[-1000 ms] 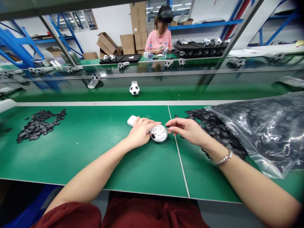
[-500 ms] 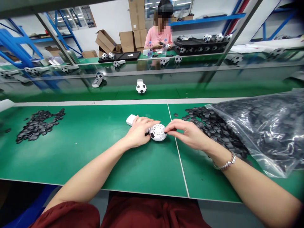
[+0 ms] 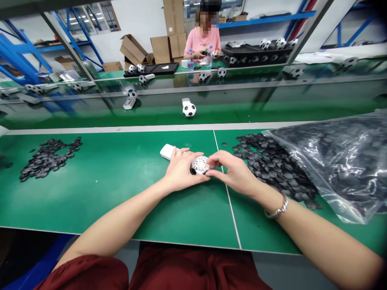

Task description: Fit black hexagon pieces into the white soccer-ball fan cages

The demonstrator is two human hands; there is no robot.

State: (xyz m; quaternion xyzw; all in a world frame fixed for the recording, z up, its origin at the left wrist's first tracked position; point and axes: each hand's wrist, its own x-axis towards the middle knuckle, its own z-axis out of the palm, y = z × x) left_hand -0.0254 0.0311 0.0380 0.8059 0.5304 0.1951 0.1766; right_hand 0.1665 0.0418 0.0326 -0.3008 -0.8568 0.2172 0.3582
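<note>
My left hand [image 3: 183, 171] is wrapped over a white soccer-ball-shaped gadget [image 3: 200, 164], holding it just above or on the green bench. The ball has an openwork white pattern on top and black patches at its side. Its white block-like handle [image 3: 168, 152] sticks out past my left fingers. At the ball's right edge, my right hand [image 3: 231, 171] is pinched, thumb and forefinger against the shell. A small dark bit [image 3: 207, 173] shows by the thumb tip; most of it is hidden. Loose black plastic pieces [image 3: 272, 169] lie to the right of my right hand.
A clear plastic bag [image 3: 341, 161] full of black pieces lies at the right. Another pile of black pieces [image 3: 45, 159] is at the left. Beyond the bench edge, a green conveyor carries a finished-looking soccer-ball gadget [image 3: 189, 110]. A person in pink [image 3: 203, 42] sits across.
My right fingers have moved left with the black piece, from the ball's edge onto its side. My left thumb has come forward under the ball. The gadgets on the near conveyor have shifted right.
</note>
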